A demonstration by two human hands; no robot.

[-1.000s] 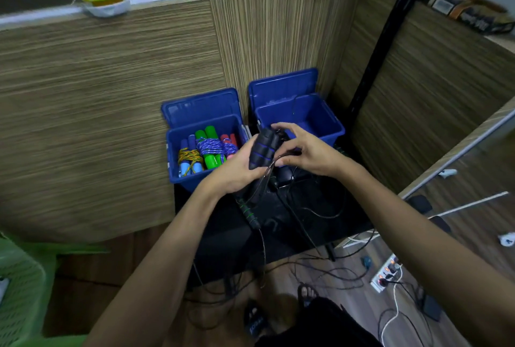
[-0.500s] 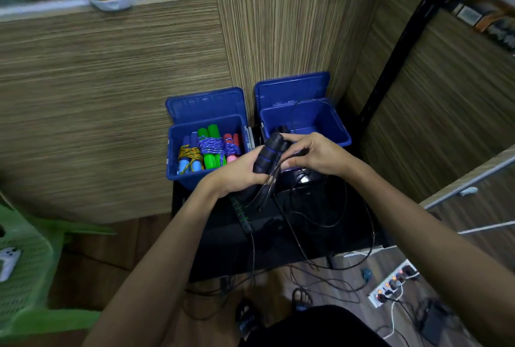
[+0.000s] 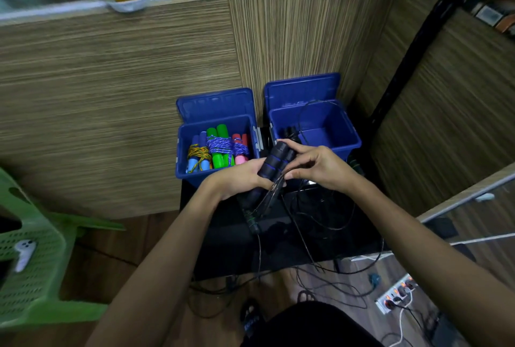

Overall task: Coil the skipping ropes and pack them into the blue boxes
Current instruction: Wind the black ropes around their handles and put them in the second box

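My left hand [image 3: 239,176] grips the two black handles with blue rings [image 3: 274,161] of a skipping rope, held together above a black table [image 3: 320,235]. My right hand [image 3: 315,165] pinches the thin black rope [image 3: 299,121] beside the handles; one loop arcs up over the right blue box. The left blue box [image 3: 217,174] holds several coiled ropes with green, blue and pink handles. The right blue box [image 3: 348,135] holds one black bundle at its near left corner. Another black handle with a green ring [image 3: 250,220] lies on the table under my left wrist.
Loose black rope trails over the table and onto the wooden floor. A green plastic chair [image 3: 33,277] with a white controller stands at the left. A power strip [image 3: 395,292] with cables lies at lower right. Wood-grain partitions close in behind the boxes.
The camera has shifted, so everything sits more to the right. My right hand has carried a loop of rope up over the right box; my left still holds the handles.
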